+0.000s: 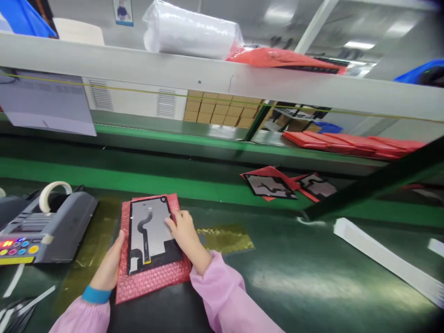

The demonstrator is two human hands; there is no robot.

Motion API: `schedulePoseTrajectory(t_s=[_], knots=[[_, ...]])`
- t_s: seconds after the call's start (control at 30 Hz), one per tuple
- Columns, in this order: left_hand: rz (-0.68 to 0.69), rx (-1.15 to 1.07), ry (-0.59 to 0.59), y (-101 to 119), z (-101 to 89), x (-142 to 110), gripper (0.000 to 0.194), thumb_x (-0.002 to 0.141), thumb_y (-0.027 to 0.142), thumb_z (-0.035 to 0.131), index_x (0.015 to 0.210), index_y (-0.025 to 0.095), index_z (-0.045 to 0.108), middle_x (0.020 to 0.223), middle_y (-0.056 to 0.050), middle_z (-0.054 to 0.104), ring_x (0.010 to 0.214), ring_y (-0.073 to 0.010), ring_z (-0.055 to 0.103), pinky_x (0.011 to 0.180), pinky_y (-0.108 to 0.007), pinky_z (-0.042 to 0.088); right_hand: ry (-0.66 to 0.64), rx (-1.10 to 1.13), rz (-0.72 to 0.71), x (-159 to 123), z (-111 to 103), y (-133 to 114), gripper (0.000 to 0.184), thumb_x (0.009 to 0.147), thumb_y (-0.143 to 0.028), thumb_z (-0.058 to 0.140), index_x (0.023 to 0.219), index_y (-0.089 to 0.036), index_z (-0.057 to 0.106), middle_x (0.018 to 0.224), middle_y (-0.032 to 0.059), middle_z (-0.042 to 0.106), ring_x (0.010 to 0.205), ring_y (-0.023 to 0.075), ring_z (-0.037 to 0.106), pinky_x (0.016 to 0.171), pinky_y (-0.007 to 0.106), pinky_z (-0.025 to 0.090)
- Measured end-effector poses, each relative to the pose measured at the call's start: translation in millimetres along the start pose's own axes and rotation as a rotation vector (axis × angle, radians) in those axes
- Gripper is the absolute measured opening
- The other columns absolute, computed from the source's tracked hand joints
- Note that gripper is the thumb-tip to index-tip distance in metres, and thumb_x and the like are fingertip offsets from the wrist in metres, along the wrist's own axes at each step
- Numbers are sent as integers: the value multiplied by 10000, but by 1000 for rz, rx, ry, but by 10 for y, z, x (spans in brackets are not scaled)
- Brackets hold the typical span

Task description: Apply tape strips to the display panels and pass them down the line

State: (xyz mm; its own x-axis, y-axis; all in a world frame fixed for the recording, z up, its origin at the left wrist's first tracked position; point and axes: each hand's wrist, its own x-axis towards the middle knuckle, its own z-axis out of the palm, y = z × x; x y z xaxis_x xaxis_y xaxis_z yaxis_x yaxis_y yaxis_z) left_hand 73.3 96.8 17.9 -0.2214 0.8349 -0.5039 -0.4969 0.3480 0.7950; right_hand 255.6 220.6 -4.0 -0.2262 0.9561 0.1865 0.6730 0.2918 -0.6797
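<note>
A flat screen panel [159, 230] with a grey back, black border and a curved black flex cable lies on top of a red bubble-wrap bag [166, 275]. My left hand [110, 261], with a blue band at the wrist, grips the bag's left edge; its fingers are mostly hidden beneath. On the other side, my right hand [185, 233] is closed over the right edge, its thumb resting on the panel and its fingers curled over the bag's border. Bag and panel tilt slightly above the dark bench mat.
To the left stands a grey tape dispenser [65, 226] with a tape roll [53, 194]. More panels on red bags [270, 185] lie at the back right. A green slanted post [374, 178] and a long white strip [388, 259] are at right. Red bags [347, 142] fill the shelf.
</note>
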Motion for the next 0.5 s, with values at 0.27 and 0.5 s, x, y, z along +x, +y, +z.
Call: schedulePoseTrajectory(t_s=[0.27,0.5], knots=[[402,645,293,-199,-172,243,647,625,576,666,1120,166,591,1184,-171,677,1180,-395,603,1068,-538,425,73,-746,124,743,-1666,1359,491,879,4,403,1305,-168,577,1288,220,579,1108,322,560,910,476,421],[655,1121,449,-549,-590,405,590,736,585,614,1155,171,631,1177,-179,648,1141,-405,600,1006,-556,465,-47,-970,64,974,-2428,2410,449,851,59,381,1120,-189,642,1087,168,632,948,243,610,749,353,426]])
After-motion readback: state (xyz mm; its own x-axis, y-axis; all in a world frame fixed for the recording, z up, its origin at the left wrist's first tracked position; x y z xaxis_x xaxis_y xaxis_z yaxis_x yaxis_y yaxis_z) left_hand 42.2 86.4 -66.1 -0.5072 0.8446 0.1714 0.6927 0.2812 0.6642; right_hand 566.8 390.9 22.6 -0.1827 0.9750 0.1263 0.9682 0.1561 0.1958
